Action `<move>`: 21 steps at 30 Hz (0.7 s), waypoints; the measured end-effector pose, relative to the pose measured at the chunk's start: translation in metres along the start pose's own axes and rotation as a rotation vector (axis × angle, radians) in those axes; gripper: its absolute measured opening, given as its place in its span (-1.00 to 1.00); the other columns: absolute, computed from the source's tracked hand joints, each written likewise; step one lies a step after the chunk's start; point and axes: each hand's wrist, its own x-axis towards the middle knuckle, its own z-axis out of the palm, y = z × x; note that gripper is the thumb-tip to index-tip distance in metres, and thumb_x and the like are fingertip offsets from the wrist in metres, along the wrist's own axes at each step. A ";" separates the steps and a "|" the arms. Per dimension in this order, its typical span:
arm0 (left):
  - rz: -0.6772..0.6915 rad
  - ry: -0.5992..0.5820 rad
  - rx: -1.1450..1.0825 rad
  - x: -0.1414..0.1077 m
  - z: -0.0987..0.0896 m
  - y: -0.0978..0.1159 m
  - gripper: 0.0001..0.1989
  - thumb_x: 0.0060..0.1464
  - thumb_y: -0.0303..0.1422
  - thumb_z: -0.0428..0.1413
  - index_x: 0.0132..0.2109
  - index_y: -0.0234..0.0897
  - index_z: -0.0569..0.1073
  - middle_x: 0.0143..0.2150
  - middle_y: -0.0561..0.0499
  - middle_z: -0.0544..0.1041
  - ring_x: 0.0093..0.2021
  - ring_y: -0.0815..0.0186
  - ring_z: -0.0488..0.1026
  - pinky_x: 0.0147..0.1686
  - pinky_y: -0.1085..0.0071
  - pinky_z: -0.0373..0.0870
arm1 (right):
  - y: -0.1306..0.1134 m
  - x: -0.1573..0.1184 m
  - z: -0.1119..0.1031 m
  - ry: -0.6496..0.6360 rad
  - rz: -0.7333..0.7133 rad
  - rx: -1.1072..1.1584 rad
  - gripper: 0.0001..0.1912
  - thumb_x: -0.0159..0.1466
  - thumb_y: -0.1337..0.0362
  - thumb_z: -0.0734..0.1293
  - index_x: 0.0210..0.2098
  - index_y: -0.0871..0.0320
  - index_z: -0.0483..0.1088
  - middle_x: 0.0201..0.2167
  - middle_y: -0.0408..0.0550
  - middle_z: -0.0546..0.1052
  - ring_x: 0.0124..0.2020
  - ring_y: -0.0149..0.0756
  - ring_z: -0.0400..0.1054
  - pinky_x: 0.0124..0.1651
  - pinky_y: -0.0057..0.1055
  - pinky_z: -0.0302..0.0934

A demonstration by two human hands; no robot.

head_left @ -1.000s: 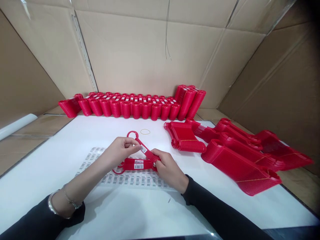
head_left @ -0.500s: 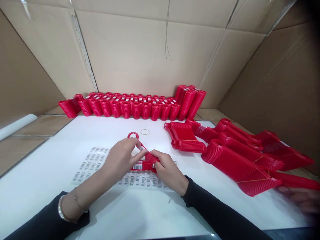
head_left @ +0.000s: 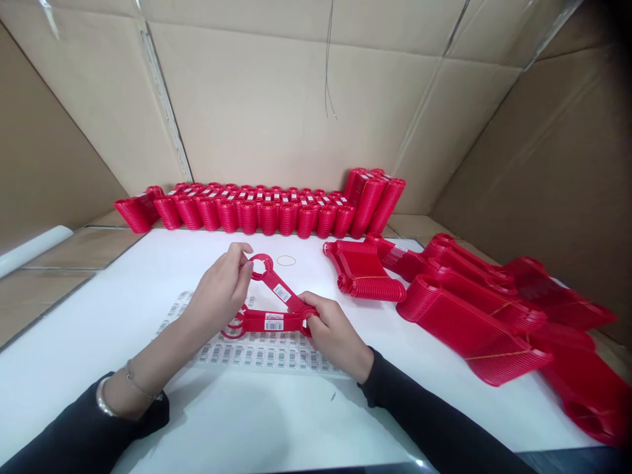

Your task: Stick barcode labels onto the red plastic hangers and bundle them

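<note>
My right hand [head_left: 336,332] is closed around one end of several flat red plastic pieces with ringed ends. The upper red piece [head_left: 271,280] is fanned out at an angle and has a white barcode label [head_left: 282,293] on its bar. Below it, the other red pieces [head_left: 257,322] also show a barcode label [head_left: 274,322]. My left hand [head_left: 222,286] has its thumb and fingers closed at the ring of the upper piece. Beneath both hands lies a sheet of barcode labels [head_left: 237,353], partly covered by them.
Bundles of red pieces [head_left: 266,217] stand in a row along the cardboard wall [head_left: 296,112]. More banded bundles [head_left: 474,329] lie at the right. A thin rubber band [head_left: 286,261] rests on the white table [head_left: 222,421]. A white roll [head_left: 34,250] is at the left.
My left hand has moved left, from the labelled bar to the ring end. The upper piece shows more fully. At far right, another person's blurred hand has left view and a red bundle lies there.
</note>
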 end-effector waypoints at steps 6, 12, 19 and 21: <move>0.087 -0.077 0.043 0.001 0.001 -0.004 -0.93 0.03 -0.47 -0.15 -0.33 -0.22 0.17 -0.41 0.06 0.34 -0.42 0.29 0.28 -0.42 0.40 0.16 | 0.002 0.001 -0.002 0.028 -0.028 0.020 -0.77 0.10 0.45 0.07 -0.39 0.17 0.32 -0.46 -0.13 0.39 -0.43 -0.36 0.24 -0.43 -0.48 0.09; 0.044 -0.267 0.152 0.001 0.000 -0.002 -0.67 0.13 -0.22 -0.16 -0.55 -0.23 0.13 -0.62 0.08 0.27 -0.57 0.33 0.20 -0.53 0.40 0.01 | 0.010 0.005 -0.001 0.046 -0.066 -0.019 -0.74 0.07 0.48 0.03 -0.42 0.16 0.30 -0.53 -0.19 0.35 -0.50 -0.40 0.19 -0.43 -0.49 0.05; 0.077 -0.435 0.271 0.002 0.000 -0.022 -0.77 0.09 -0.36 -0.12 -0.26 -0.22 0.43 -0.22 -0.05 0.45 -0.28 0.20 0.42 -0.35 0.36 0.22 | 0.017 0.006 0.006 -0.018 -0.023 -0.075 -0.80 0.07 0.49 0.05 -0.47 0.16 0.24 -0.50 -0.16 0.37 -0.45 -0.37 0.24 -0.44 -0.48 0.04; 0.090 -0.468 0.277 0.003 0.002 -0.029 -0.74 0.08 -0.37 -0.12 -0.26 -0.23 0.46 -0.18 -0.07 0.43 -0.26 0.21 0.42 -0.31 0.35 0.25 | 0.017 0.006 0.006 -0.038 -0.004 -0.077 -0.79 0.07 0.50 0.05 -0.47 0.16 0.24 -0.49 -0.15 0.38 -0.44 -0.37 0.25 -0.44 -0.49 0.05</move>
